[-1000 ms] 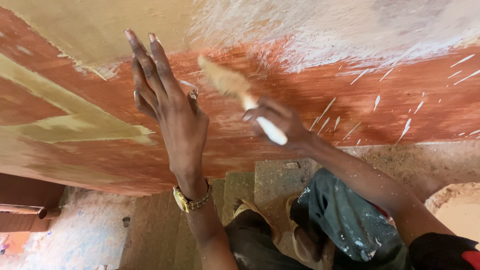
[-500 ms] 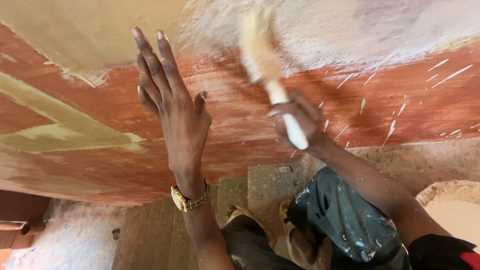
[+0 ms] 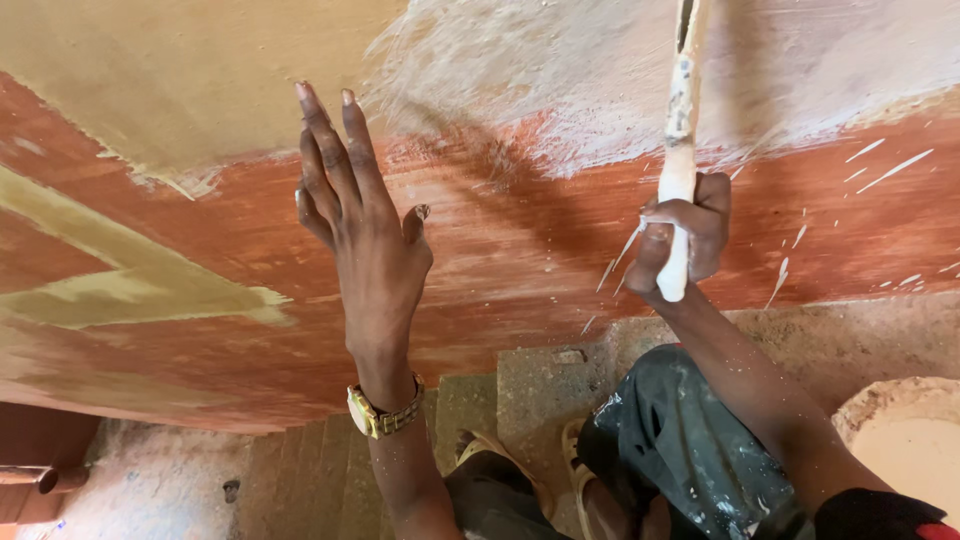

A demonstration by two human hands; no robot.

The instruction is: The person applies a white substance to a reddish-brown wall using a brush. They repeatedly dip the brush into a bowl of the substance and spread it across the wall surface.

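Note:
My left hand lies flat against a reddish-brown wall, fingers spread and pointing up, a gold wristwatch on the wrist. My right hand is closed around the white, paint-smeared handle of a brush. The brush stands nearly upright and its head runs out of the top of the view. It points into a patch of whitish paint spread over the wall's upper part. White streaks and drips mark the red band to the right.
A tan painted area covers the upper left of the wall. A round container of pale paint sits at the lower right. My knees in paint-spotted dark trousers and sandalled feet are below, on a rough concrete floor.
My right hand has swung the brush from a leftward tilt to nearly upright and carried it up and to the right. My left hand has stayed pressed on the wall.

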